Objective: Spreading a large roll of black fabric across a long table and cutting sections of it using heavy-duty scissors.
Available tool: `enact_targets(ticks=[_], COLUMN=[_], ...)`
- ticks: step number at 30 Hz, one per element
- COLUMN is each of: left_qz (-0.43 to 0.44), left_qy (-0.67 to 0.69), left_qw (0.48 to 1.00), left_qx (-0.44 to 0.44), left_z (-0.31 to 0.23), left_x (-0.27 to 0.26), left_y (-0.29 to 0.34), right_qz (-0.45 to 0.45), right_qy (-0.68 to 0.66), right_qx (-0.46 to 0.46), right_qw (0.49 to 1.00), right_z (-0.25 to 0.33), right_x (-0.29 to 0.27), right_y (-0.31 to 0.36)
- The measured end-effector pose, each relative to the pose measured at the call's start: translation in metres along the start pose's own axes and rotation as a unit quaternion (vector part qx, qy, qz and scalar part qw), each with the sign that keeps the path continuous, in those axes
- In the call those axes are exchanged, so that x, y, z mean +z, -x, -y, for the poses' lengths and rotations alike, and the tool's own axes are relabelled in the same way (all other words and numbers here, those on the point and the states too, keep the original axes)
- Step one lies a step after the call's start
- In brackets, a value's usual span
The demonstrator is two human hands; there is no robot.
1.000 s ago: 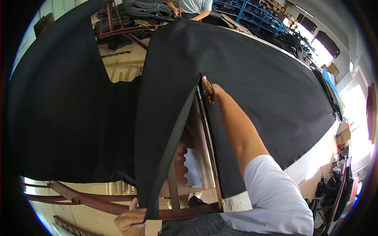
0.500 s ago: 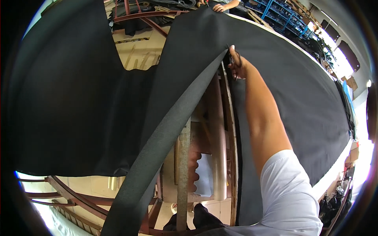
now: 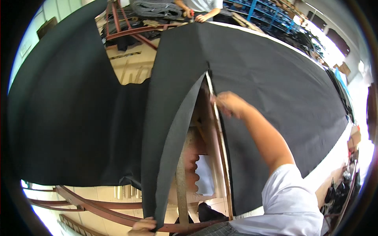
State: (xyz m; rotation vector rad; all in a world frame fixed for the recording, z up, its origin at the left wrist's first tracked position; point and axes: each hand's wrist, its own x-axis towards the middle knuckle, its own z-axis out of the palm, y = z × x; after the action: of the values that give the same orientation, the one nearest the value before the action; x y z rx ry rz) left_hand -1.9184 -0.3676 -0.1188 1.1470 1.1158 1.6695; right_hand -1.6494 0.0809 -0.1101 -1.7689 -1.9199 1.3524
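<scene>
A wide black leather-like sheet (image 3: pixel 271 98) lies over the work surface, split by a long cut. Left of the cut, its strip is folded over so the greyer underside (image 3: pixel 173 157) shows. My left hand (image 3: pixel 142 225), at the lower edge, is closed on the near end of this strip. My right hand (image 3: pixel 231 104) hovers by the pale table edge (image 3: pixel 221 137), below the top of the cut. Its fingers are curled and smeared by motion; the scissors seen in it half a second ago hardly show.
Across the table a person's hand (image 3: pixel 201 18) rests at the sheet's far edge, near a red-handled tool (image 3: pixel 191 13). Reddish metal frame bars (image 3: pixel 106 210) run beneath the sheet. Blue shelving (image 3: pixel 252 10) stands at the back right. More black sheet (image 3: pixel 71 118) spreads leftward.
My right hand has drawn back toward me from the top of the cut. My left hand has come into view, holding the strip's near end. The folded strip now hangs straighter and narrower.
</scene>
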Motion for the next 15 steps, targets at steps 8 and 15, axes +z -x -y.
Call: enact_targets(ticks=[8, 15], left_qz=[0.226, 0.256], left_qy=[-0.23, -0.394], left_qw=[0.946, 0.878], left_qx=[-0.031, 0.088], left_z=[0.096, 0.155], left_x=[0.031, 0.052], left_y=[0.024, 0.042], right_qz=[0.291, 0.109], right_qy=[0.216, 0.286], right_qx=[-0.078, -0.097], right_qw=[0.929, 0.947], right_z=[-0.136, -0.172], right_x=[0.073, 0.121], right_y=[0.34, 0.426])
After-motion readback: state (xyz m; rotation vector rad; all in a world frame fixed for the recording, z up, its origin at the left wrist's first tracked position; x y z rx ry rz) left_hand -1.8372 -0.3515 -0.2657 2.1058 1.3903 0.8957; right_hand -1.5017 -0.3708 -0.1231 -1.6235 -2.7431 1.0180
